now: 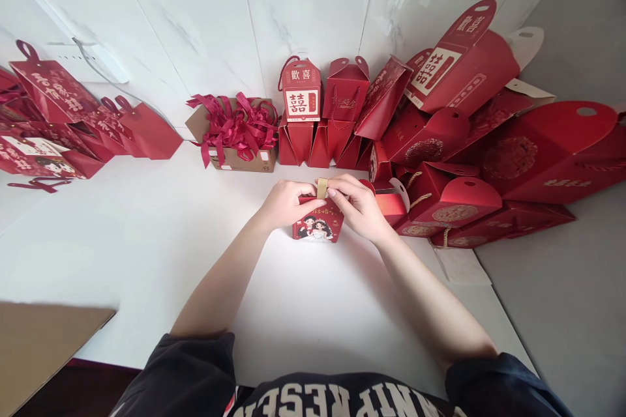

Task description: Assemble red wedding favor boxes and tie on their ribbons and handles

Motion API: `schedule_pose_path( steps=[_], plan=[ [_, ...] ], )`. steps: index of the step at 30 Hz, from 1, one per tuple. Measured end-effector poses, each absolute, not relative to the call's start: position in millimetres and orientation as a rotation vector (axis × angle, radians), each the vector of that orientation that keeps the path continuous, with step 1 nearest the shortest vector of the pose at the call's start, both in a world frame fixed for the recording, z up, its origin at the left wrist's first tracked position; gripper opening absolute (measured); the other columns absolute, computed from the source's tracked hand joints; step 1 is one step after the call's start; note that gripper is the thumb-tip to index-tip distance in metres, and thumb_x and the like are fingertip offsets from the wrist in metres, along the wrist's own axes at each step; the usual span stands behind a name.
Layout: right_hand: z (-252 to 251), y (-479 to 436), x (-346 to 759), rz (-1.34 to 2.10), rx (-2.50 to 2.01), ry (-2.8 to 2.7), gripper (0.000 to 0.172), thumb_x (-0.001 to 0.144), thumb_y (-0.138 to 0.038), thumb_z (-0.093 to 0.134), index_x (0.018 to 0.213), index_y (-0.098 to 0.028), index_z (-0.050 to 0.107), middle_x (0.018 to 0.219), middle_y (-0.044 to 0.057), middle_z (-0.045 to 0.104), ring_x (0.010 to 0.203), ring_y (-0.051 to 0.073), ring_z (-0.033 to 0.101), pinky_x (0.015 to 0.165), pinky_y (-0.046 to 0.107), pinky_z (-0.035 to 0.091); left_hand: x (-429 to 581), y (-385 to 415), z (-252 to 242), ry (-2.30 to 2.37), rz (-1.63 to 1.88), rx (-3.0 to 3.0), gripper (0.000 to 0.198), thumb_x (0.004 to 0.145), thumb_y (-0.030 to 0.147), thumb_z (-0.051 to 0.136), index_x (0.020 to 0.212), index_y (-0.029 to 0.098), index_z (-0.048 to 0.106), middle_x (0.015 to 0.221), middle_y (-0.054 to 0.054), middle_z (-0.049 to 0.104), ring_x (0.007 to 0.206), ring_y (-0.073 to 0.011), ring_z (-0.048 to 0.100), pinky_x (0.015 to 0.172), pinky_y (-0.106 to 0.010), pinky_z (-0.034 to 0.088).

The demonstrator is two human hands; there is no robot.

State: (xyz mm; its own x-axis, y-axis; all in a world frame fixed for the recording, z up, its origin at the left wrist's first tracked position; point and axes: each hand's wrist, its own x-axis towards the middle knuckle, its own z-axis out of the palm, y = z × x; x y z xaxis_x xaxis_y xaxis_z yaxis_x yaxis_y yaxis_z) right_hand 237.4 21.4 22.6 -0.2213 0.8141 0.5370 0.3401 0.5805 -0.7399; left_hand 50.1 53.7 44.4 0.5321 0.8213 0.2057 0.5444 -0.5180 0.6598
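Observation:
A small red gift box point(317, 227) printed with a cartoon wedding couple stands upright on the white table in front of me. My left hand point(291, 203) closes on its upper left edge, thumb across the front and fingers partly hidden behind the top. From the top of the box rises a gold ribbon loop point(321, 187). My right hand point(356, 204) is closed at the right side of this loop, thumb and fingertips pinched at it. The right fingertips overlap the box's upper right corner, and exact contact there is hard to make out.
Behind the box stands an open cardboard box point(244, 161) full of dark pink ribbons point(235, 127). Stacked red gift boxes point(299, 94) line the wall, and a large pile of red boxes point(460, 143) fills the right. More red boxes point(59, 91) lean at left, above a cardboard flap point(44, 345).

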Motion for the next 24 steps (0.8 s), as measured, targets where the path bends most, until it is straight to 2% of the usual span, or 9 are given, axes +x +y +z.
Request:
schedule_pose_path(
  steps=[3,6,9,12,17,20,24],
  plan=[
    [22.7,21.9,237.7,0.601,-0.935,-1.798,0.024,0.098,-0.033,0.044,0.103,-0.024,0.066,0.106,0.007,0.062,0.100,0.021,0.059,0.089,0.037,0.047,50.7,55.6,41.7,1.172,0.703,2.353,0.027,0.083,0.040,0.060,0.076,0.017,0.073,0.070,-0.002,0.070,0.063,-0.0138,0.058,0.062,-0.025,0.043],
    [21.4,23.0,239.3,0.651,-0.994,-1.770,0.020,0.097,-0.035,0.047,0.099,-0.022,0.063,0.099,0.006,0.063,0.091,0.019,0.060,0.080,0.033,0.048,49.5,56.6,43.6,1.237,0.676,2.336,0.031,0.082,0.044,0.060,0.071,0.017,0.072,0.066,-0.001,0.069,0.060,-0.0132,0.056,0.060,-0.025,0.041],
    [20.5,23.8,241.3,0.738,-1.069,-1.737,0.016,0.095,-0.036,0.049,0.097,-0.022,0.057,0.090,0.003,0.062,0.081,0.016,0.059,0.071,0.028,0.047,44.3,57.0,49.5,1.244,0.592,2.241,0.027,0.079,0.043,0.063,0.079,0.019,0.074,0.075,-0.001,0.072,0.067,-0.0156,0.061,0.062,-0.025,0.044],
    [20.1,23.9,242.9,0.750,-1.099,-1.790,0.014,0.094,-0.034,0.050,0.095,-0.021,0.056,0.088,0.002,0.062,0.078,0.015,0.058,0.067,0.026,0.044,38.1,56.5,55.6,1.235,0.522,2.197,0.022,0.077,0.038,0.066,0.089,0.022,0.075,0.087,-0.001,0.074,0.076,-0.0185,0.065,0.066,-0.026,0.047],
    [16.8,24.0,243.5,0.682,-1.068,-1.926,0.005,0.086,-0.019,0.052,0.090,-0.020,0.055,0.090,0.002,0.062,0.074,0.015,0.055,0.066,0.026,0.041,37.3,53.8,59.7,1.167,0.562,2.192,0.020,0.080,0.034,0.062,0.091,0.022,0.074,0.092,-0.001,0.074,0.085,-0.0188,0.067,0.073,-0.026,0.048],
    [15.0,24.4,243.1,0.656,-1.080,-1.936,0.009,0.083,-0.019,0.056,0.092,-0.020,0.056,0.091,0.002,0.063,0.072,0.015,0.055,0.066,0.026,0.041,39.6,52.8,59.7,1.160,0.559,2.265,0.019,0.083,0.035,0.059,0.084,0.021,0.072,0.084,0.000,0.073,0.076,-0.0166,0.064,0.068,-0.025,0.046],
    [15.1,24.6,241.8,0.649,-1.102,-1.899,0.009,0.088,-0.029,0.057,0.086,-0.020,0.059,0.083,0.001,0.064,0.072,0.015,0.056,0.067,0.026,0.041,41.3,54.3,56.0,1.152,0.568,2.364,0.023,0.085,0.036,0.056,0.078,0.019,0.069,0.075,0.000,0.070,0.066,-0.0139,0.058,0.062,-0.024,0.041]
  ],
)
